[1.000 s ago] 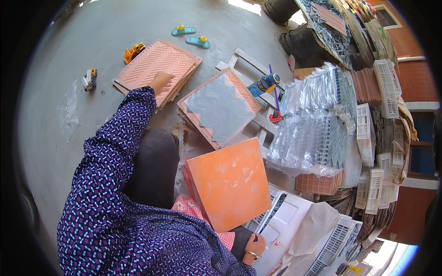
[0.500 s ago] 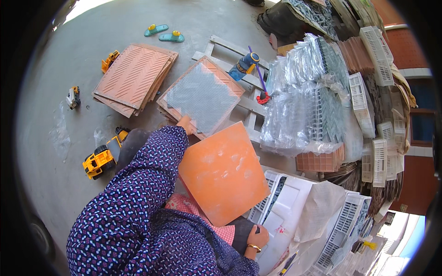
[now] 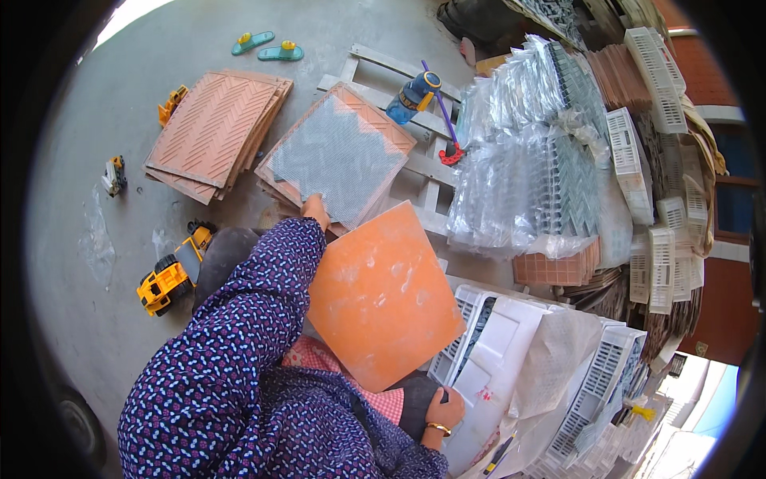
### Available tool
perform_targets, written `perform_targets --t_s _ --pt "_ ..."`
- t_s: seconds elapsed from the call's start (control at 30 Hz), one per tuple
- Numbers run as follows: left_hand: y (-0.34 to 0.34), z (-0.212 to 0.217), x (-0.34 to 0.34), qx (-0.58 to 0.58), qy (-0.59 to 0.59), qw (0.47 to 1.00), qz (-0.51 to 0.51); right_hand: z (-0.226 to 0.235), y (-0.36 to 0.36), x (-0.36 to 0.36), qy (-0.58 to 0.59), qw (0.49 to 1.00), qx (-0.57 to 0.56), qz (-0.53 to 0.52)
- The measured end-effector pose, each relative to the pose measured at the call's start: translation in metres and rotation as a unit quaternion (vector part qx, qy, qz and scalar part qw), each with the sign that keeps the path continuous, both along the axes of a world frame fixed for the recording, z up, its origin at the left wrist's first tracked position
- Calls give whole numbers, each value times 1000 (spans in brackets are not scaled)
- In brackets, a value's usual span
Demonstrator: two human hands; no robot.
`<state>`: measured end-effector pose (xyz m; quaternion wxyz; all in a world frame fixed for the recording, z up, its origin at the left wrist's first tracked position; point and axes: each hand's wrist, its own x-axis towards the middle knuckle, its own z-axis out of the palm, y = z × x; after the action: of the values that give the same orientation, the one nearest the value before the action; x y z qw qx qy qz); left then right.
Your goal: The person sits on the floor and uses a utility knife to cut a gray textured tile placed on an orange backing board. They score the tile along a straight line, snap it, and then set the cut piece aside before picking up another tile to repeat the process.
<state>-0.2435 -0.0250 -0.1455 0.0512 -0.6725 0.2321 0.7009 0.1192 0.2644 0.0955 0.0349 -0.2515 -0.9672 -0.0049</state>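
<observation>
My left hand (image 3: 317, 211) is at the near corner of a grey mesh sheet (image 3: 331, 164), its fingers closed at the sheet's edge. The sheet lies over a terracotta-coloured grooved tray (image 3: 378, 121), which rests on other trays. In front of me, an orange square board (image 3: 387, 295) lies tilted over my lap, its surface smudged with white. My right hand (image 3: 444, 411), with a gold bracelet at the wrist, is closed beside my right knee. Something small and dark shows by its thumb; I cannot make out what it is.
A stack of grooved trays (image 3: 219, 132) stands at the left, near yellow toy trucks (image 3: 163, 286). A blue bottle (image 3: 412, 97) stands on a pale slatted pallet (image 3: 435, 172). Plastic-wrapped sheets (image 3: 511, 160) and white crates (image 3: 602, 391) fill the right side. Green slippers (image 3: 281, 53) lie farther back.
The view has shifted slightly, so the trays, pallet and toys sit a little farther left. My left hand remains at the mesh sheet's corner, and my right hand stays by the knee.
</observation>
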Motion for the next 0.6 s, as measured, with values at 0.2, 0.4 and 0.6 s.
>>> perform_targets --t_s 0.2,0.4,0.6 --pt "-3 -6 2 36 94 995 -3 -1 4 -1 -6 1000 -21 2" --pt "-7 -26 -7 80 142 986 43 1 2 -2 -9 1000 -1 6" --pt "-10 -23 -7 95 189 975 68 2 1 0 -3 1000 -10 -6"
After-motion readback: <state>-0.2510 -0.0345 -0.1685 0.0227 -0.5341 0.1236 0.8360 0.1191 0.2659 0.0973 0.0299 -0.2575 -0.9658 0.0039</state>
